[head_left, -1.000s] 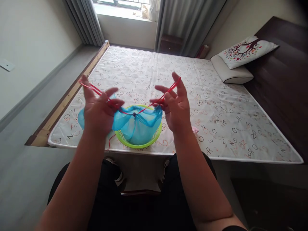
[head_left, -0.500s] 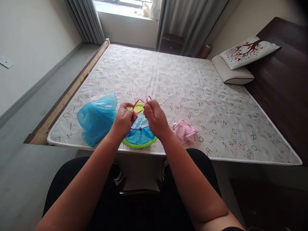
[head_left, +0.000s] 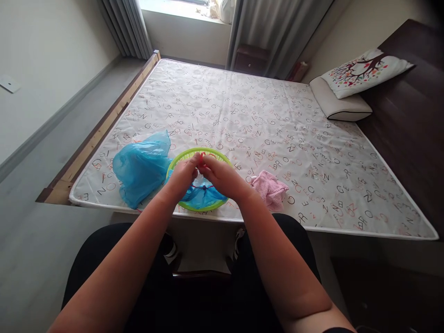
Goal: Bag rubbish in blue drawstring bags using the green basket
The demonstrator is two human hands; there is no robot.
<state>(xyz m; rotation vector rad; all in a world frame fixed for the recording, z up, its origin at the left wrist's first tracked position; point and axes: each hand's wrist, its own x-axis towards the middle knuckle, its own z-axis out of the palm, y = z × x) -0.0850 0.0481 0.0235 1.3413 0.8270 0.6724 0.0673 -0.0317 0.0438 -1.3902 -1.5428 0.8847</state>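
My left hand [head_left: 186, 173] and my right hand [head_left: 222, 173] meet over a green round basket [head_left: 189, 151], their fingertips pinched together on a red drawstring [head_left: 201, 158]. Part of the string shows between the thumbs; the rest is hidden by the fingers. Inside the basket lies a blue plastic bag [head_left: 203, 198] with a knotted dark red string across it. Left of the basket, a second, crumpled blue plastic bag [head_left: 140, 166] rests on the mattress. A pink cloth [head_left: 269, 189] is bunched up to the right of my right hand.
Everything lies near the front edge of a letter-printed mattress [head_left: 243, 111]. A tree-patterned pillow [head_left: 367, 71] leans on a beige cushion [head_left: 342, 104] by the dark headboard [head_left: 416, 101]. A wooden bed rail [head_left: 97, 129] runs along the left.
My hands have come together from slightly apart, and the red string loop between them has drawn in small. The view has shifted a little; the bags and cloth stay in place.
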